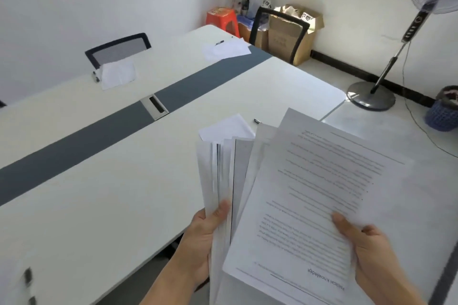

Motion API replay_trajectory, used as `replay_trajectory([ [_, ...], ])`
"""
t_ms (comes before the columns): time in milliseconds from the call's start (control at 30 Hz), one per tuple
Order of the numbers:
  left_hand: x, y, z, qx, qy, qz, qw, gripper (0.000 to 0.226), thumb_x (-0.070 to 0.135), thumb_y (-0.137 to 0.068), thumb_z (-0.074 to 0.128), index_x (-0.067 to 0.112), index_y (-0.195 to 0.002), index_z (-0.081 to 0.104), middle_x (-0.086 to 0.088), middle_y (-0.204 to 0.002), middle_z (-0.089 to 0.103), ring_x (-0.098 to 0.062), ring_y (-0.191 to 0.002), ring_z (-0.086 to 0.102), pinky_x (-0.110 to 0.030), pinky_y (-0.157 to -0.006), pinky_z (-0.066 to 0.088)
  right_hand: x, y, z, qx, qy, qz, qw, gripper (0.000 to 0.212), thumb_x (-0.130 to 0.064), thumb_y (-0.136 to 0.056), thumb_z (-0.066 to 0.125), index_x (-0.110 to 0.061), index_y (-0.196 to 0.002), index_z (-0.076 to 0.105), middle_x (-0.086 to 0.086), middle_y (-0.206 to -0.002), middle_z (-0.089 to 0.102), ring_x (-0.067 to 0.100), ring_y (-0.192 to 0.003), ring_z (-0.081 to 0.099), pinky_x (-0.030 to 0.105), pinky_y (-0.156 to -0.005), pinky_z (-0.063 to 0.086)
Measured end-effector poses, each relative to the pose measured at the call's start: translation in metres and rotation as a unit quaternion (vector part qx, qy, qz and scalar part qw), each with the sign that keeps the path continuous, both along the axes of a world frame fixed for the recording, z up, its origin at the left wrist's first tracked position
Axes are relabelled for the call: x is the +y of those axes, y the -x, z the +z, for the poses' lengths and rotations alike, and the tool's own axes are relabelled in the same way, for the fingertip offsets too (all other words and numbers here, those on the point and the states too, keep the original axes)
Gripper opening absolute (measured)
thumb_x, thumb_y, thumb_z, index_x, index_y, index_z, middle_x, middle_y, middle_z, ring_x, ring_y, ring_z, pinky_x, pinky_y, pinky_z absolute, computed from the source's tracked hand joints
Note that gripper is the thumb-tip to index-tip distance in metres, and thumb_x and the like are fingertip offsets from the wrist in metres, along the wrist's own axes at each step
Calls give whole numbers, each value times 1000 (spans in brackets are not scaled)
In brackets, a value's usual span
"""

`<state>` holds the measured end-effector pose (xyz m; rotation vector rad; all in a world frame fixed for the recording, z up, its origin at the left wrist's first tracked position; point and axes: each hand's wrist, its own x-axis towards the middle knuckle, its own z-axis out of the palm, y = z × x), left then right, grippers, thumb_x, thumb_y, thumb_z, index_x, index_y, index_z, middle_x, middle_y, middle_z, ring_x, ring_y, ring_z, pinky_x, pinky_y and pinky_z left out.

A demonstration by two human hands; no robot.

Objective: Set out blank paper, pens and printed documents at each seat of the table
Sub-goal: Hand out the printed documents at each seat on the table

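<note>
I hold a fanned stack of printed documents (312,193) over the near right edge of the white table (104,195). My left hand (203,242) grips the stack's left side, thumb on top. My right hand (369,252) pinches the top printed sheet, which lies upside down to me. A blank sheet (228,129) lies on the table just beyond the stack, with a pen (257,121) beside it, partly hidden. More paper (119,73) lies at the far left seat. Paper (226,51) with a pen (219,42) lies at the far end.
A grey strip with a cable hatch (155,106) runs down the table's middle. Mesh chairs stand at the far left (117,48) and far end (277,30). A standing fan (386,77), cardboard boxes (292,32), an orange stool (223,20) and a bin (443,109) occupy the right floor. Dark pens (28,280) lie bottom left.
</note>
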<state>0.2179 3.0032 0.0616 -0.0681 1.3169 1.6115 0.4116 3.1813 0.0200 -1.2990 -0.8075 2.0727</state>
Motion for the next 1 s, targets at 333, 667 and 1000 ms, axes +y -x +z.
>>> replay_trajectory([
  [333,-16,85,-4,-4,-12,102,995,38,24,-82,64,0,-109,70,-26,-111,69,-36,-91,70,-46,-83,56,14,95,10,68,60,111,990,21,-12,-96,50,-6,-108,65,14,-89,77,29,-71,75,42,-55,61],
  [667,-43,168,-23,-36,-53,153,986,43,31,-83,60,2,-114,69,-20,-109,71,-33,-87,71,-46,-79,58,25,157,-8,-32,124,298,946,75,6,-59,77,0,-131,54,31,-123,62,51,-107,63,65,-93,47],
  [1000,-121,170,-26,-33,-42,347,936,44,33,-88,55,9,-124,64,-10,-104,75,-23,-82,74,-40,-69,61,92,313,-41,-71,-16,336,939,34,8,-83,61,0,-116,63,20,-108,72,36,-85,72,45,-66,60],
])
